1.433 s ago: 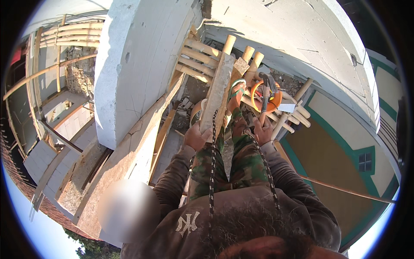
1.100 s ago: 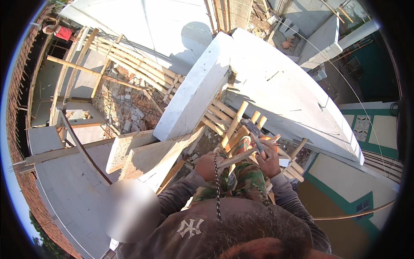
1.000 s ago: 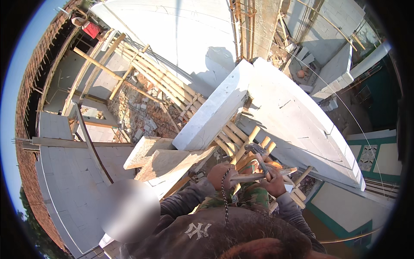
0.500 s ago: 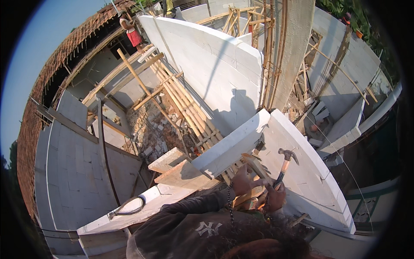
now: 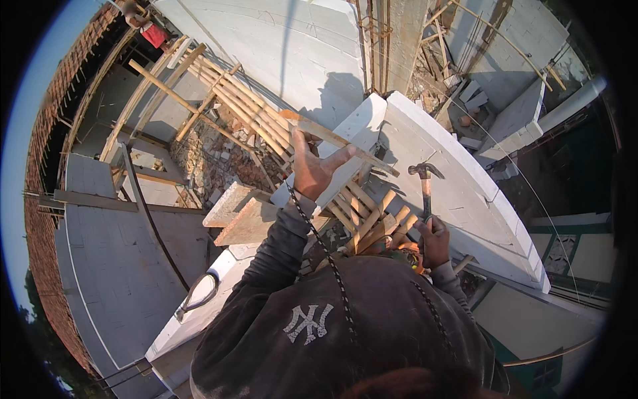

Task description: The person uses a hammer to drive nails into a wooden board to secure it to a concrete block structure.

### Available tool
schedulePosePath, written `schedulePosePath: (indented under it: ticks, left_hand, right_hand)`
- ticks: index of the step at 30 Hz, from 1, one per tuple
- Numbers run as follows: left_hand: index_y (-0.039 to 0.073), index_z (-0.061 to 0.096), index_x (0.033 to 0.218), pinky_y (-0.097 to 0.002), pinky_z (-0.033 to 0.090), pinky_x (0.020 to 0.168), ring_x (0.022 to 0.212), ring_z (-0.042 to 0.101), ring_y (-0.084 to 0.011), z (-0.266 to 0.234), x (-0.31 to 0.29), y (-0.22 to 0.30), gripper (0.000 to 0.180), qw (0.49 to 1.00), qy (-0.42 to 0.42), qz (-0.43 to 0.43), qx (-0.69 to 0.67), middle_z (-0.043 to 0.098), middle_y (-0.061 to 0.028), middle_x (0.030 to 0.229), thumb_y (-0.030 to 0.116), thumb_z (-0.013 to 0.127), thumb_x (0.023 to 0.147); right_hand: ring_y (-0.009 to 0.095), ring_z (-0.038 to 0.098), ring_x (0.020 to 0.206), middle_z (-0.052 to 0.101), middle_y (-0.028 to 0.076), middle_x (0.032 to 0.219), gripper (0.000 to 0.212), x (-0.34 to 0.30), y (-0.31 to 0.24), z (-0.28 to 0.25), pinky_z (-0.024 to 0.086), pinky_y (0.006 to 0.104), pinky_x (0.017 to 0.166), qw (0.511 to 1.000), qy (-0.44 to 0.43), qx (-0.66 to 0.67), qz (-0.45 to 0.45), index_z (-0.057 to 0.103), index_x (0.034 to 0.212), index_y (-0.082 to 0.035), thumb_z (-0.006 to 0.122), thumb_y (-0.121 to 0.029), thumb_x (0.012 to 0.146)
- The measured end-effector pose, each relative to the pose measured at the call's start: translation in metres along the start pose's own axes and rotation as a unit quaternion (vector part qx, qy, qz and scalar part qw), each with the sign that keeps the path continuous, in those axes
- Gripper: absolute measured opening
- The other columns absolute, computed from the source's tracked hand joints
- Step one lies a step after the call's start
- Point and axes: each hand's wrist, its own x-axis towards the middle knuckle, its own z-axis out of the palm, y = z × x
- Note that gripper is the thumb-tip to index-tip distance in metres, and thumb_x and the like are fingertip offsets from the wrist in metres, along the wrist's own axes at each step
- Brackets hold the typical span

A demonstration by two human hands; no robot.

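Note:
My left hand [image 5: 312, 166] is raised over the top of a white block wall [image 5: 362, 126]. Its fingers are closed round a short wooden plank [image 5: 345, 144], and the thumb points along it. The plank slants down to the right, toward the corner where two walls meet. Lower and to the right, my right hand [image 5: 433, 243] grips the handle of a claw hammer [image 5: 426, 189], whose metal head is up. Between my arms, below the plank, several bamboo poles [image 5: 369, 226] stick out close to my body.
Two rough boards [image 5: 247, 219] jut out left of my left forearm. On the ledge nearby lies a curved strap-like loop [image 5: 197, 292]. Bamboo scaffolding [image 5: 246, 110] runs along the long wall above rubble. Thin string [image 5: 525, 183] crosses at right. A person in red [image 5: 154, 33] stands far left.
My left hand has risen up and left, away from my right hand, with the plank now lifted in it. The hammer has moved slightly lower and left. The whole view has shifted.

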Motion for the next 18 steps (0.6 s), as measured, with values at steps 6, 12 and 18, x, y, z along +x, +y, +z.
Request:
schedulePosePath:
  ticks: [6, 12, 18]
  left_hand:
    - [-0.013, 0.041, 0.136, -0.0346, 0.048, 0.09, 0.11, 0.051, -0.0244, -0.05, 0.08, 0.028, 0.098, 0.984, 0.125, 0.101, 0.074, 0.049, -0.0166, 0.116, 0.039, 0.096, 0.074]
    - [-0.009, 0.029, 0.153, -0.0378, 0.048, 0.102, 0.124, 0.051, -0.0279, -0.026, 0.108, 0.012, 0.112, 0.982, 0.125, 0.054, 0.128, 0.048, -0.0221, 0.134, 0.025, 0.098, 0.072]
    - [-0.011, 0.029, 0.155, -0.0402, 0.049, 0.103, 0.128, 0.051, -0.0298, -0.011, 0.127, -0.023, 0.114, 0.975, 0.086, 0.033, 0.203, 0.051, -0.0233, 0.135, 0.029, 0.097, 0.073]
  right_hand:
    - [0.006, 0.047, 0.046, 0.062, 0.002, 0.073, 0.029, -0.02, 0.034, -0.058, 0.035, 0.0258, 0.039, 0.991, 0.071, -0.065, 0.095, 0.067, 0.115, 0.002, 0.068, -0.021, 0.098]
    - [0.008, 0.048, 0.044, 0.062, 0.004, 0.071, 0.027, -0.045, 0.08, -0.108, 0.036, 0.0273, 0.039, 0.983, 0.124, -0.092, 0.094, 0.064, 0.091, 0.001, 0.07, -0.026, 0.095]
    - [0.011, 0.049, 0.043, 0.063, 0.006, 0.068, 0.027, -0.055, 0.122, -0.137, 0.039, 0.0299, 0.039, 0.973, 0.178, -0.087, 0.121, 0.062, 0.081, -0.002, 0.07, -0.025, 0.094]
